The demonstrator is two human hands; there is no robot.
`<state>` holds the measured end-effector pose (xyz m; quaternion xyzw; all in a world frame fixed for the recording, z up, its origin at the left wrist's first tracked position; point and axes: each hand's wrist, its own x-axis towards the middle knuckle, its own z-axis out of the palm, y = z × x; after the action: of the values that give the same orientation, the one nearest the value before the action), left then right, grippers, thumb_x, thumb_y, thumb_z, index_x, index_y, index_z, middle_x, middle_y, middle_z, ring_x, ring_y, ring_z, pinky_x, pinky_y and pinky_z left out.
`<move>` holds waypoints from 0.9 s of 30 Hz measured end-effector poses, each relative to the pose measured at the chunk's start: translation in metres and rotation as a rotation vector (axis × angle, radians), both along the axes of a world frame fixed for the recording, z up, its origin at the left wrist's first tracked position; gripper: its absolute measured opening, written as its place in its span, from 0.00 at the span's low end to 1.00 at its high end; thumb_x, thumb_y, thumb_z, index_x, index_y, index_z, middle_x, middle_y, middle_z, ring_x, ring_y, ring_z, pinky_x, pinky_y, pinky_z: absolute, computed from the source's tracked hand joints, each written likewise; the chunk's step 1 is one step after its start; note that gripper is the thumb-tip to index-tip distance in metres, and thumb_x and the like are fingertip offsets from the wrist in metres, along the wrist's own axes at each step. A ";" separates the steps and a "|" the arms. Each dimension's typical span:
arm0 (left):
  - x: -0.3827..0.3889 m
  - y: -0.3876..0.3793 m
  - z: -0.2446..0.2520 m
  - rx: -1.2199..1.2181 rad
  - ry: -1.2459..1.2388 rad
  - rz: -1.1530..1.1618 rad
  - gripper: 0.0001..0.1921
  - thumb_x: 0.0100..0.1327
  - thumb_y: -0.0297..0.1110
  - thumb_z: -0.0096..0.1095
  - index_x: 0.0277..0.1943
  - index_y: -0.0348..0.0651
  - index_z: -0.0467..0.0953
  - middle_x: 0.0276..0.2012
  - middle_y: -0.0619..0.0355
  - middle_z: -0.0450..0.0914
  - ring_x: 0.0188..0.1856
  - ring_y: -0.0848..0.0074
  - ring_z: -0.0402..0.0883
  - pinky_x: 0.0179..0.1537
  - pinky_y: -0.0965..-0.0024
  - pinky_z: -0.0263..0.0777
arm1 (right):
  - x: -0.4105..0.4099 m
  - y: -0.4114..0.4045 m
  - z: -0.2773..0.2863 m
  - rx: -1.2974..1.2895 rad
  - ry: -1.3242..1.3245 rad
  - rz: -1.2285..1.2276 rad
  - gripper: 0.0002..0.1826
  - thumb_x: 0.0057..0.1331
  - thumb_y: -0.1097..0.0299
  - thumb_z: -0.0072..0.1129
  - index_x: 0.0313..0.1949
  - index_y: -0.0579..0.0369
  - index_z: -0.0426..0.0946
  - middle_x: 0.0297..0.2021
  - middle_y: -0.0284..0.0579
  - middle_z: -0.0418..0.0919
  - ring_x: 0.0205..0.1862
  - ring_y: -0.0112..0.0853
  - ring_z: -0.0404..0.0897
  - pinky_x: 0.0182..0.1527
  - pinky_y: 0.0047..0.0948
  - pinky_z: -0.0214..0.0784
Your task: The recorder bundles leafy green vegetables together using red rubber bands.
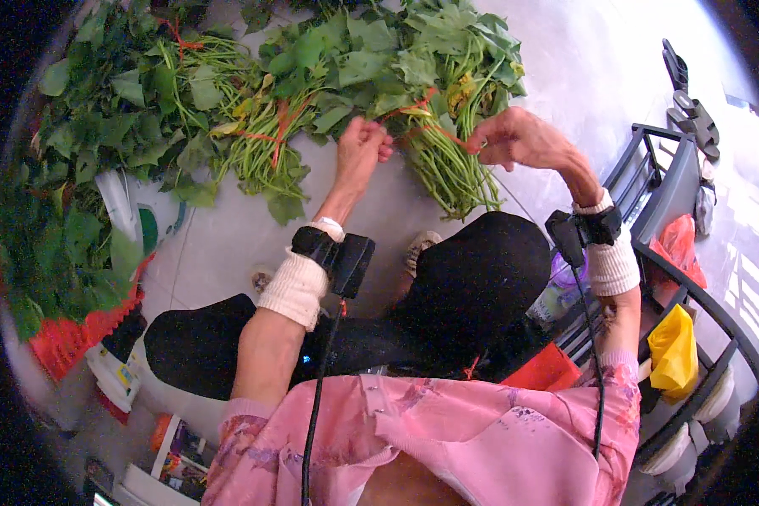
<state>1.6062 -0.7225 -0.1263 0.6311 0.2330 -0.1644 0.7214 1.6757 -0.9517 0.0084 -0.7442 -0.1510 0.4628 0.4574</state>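
Note:
A bunch of leafy greens with long stems lies on the tiled floor before me, its stem ends towards my knees. A red plastic tie passes across the stems. My right hand pinches one end of this tie at the bunch's right side. At the left side, my left hand has its fingers curled closed on the tie's other end, which is partly hidden by the fingers. Left of that hand lies another bunch, bound with a red tie.
More greens are heaped at the far left, some above a red bag. On my right stands a dark metal rack with a yellow bag and a red plastic bag. Sandals lie beyond it.

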 end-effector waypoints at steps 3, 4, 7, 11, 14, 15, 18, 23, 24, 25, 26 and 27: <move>-0.001 -0.002 0.001 0.004 -0.045 -0.032 0.07 0.61 0.29 0.51 0.38 0.35 0.66 0.27 0.53 0.77 0.24 0.78 0.75 0.24 0.77 0.69 | 0.000 0.002 0.005 -0.057 0.000 0.145 0.04 0.49 0.80 0.53 0.26 0.61 0.76 0.20 0.37 0.76 0.21 0.23 0.75 0.26 0.23 0.67; -0.001 -0.002 0.002 0.000 -0.045 -0.030 0.07 0.61 0.29 0.51 0.38 0.35 0.66 0.27 0.53 0.77 0.24 0.78 0.75 0.24 0.77 0.69 | 0.002 -0.004 0.004 0.153 0.054 -0.052 0.05 0.50 0.77 0.54 0.28 0.61 0.77 0.20 0.37 0.76 0.22 0.23 0.74 0.26 0.21 0.66; -0.006 0.004 -0.003 -0.008 -0.014 -0.003 0.08 0.61 0.30 0.52 0.38 0.34 0.68 0.27 0.54 0.77 0.24 0.79 0.75 0.24 0.77 0.69 | 0.004 -0.013 0.013 0.281 0.069 -0.215 0.07 0.48 0.74 0.57 0.29 0.61 0.77 0.21 0.38 0.76 0.23 0.23 0.74 0.26 0.21 0.66; -0.013 0.014 -0.016 0.008 -0.011 0.001 0.08 0.61 0.30 0.52 0.39 0.34 0.70 0.27 0.55 0.77 0.23 0.79 0.74 0.24 0.77 0.69 | 0.000 -0.021 0.032 0.188 0.128 -0.062 0.08 0.49 0.70 0.60 0.26 0.62 0.76 0.21 0.41 0.76 0.23 0.26 0.74 0.29 0.25 0.66; -0.013 0.015 -0.017 -0.029 0.027 0.045 0.09 0.62 0.31 0.52 0.40 0.35 0.71 0.26 0.56 0.76 0.22 0.80 0.73 0.24 0.77 0.68 | 0.005 -0.028 0.027 0.663 -0.003 -0.163 0.12 0.50 0.64 0.61 0.25 0.62 0.75 0.21 0.47 0.75 0.22 0.33 0.73 0.28 0.27 0.65; -0.014 0.015 -0.018 -0.072 0.043 0.085 0.09 0.62 0.32 0.52 0.39 0.35 0.70 0.25 0.57 0.76 0.22 0.80 0.72 0.23 0.77 0.68 | 0.006 -0.034 0.035 0.592 -0.090 -0.133 0.11 0.51 0.64 0.59 0.24 0.60 0.74 0.19 0.44 0.74 0.20 0.33 0.72 0.29 0.30 0.64; -0.018 0.018 -0.019 -0.101 0.031 0.096 0.09 0.62 0.33 0.52 0.38 0.35 0.70 0.26 0.57 0.75 0.21 0.81 0.71 0.23 0.77 0.68 | 0.000 -0.039 0.048 0.831 -0.118 -0.244 0.08 0.52 0.66 0.56 0.23 0.57 0.71 0.14 0.38 0.67 0.17 0.32 0.70 0.32 0.38 0.62; -0.027 0.028 -0.018 -0.117 0.041 0.161 0.09 0.63 0.34 0.51 0.37 0.35 0.68 0.26 0.57 0.74 0.22 0.81 0.71 0.24 0.77 0.68 | -0.022 -0.065 0.057 0.750 -0.134 -0.333 0.06 0.51 0.72 0.56 0.29 0.58 0.73 0.12 0.36 0.70 0.11 0.23 0.67 0.21 0.27 0.59; -0.030 0.033 -0.019 -0.108 0.040 0.148 0.09 0.63 0.34 0.51 0.36 0.35 0.68 0.26 0.57 0.74 0.22 0.81 0.71 0.24 0.77 0.68 | -0.022 -0.053 0.065 0.326 -0.095 -0.297 0.07 0.50 0.75 0.54 0.31 0.60 0.74 0.11 0.36 0.69 0.11 0.22 0.67 0.19 0.24 0.57; -0.030 0.034 -0.019 -0.110 0.039 0.146 0.09 0.63 0.34 0.51 0.36 0.35 0.68 0.26 0.57 0.74 0.22 0.81 0.71 0.24 0.77 0.68 | -0.023 -0.041 0.078 -0.107 -0.058 -0.260 0.09 0.49 0.77 0.53 0.32 0.62 0.75 0.11 0.36 0.69 0.12 0.20 0.66 0.16 0.21 0.56; -0.029 0.034 -0.019 -0.128 0.051 0.164 0.09 0.62 0.33 0.51 0.37 0.35 0.68 0.26 0.58 0.74 0.22 0.81 0.71 0.24 0.77 0.68 | -0.019 -0.033 0.070 -0.303 -0.139 -0.095 0.09 0.52 0.77 0.54 0.34 0.65 0.76 0.15 0.35 0.69 0.14 0.17 0.66 0.15 0.18 0.57; -0.029 0.035 -0.016 -0.145 0.063 0.185 0.09 0.62 0.33 0.51 0.37 0.35 0.69 0.26 0.58 0.73 0.22 0.81 0.71 0.24 0.77 0.69 | -0.018 -0.032 0.064 -0.267 -0.134 0.010 0.09 0.51 0.78 0.54 0.33 0.64 0.76 0.15 0.36 0.70 0.16 0.21 0.69 0.19 0.19 0.62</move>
<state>1.5771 -0.6873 -0.1425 0.5474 0.3005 -0.1332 0.7696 1.6582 -0.9833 0.0728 -0.8270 -0.1217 0.4303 0.3409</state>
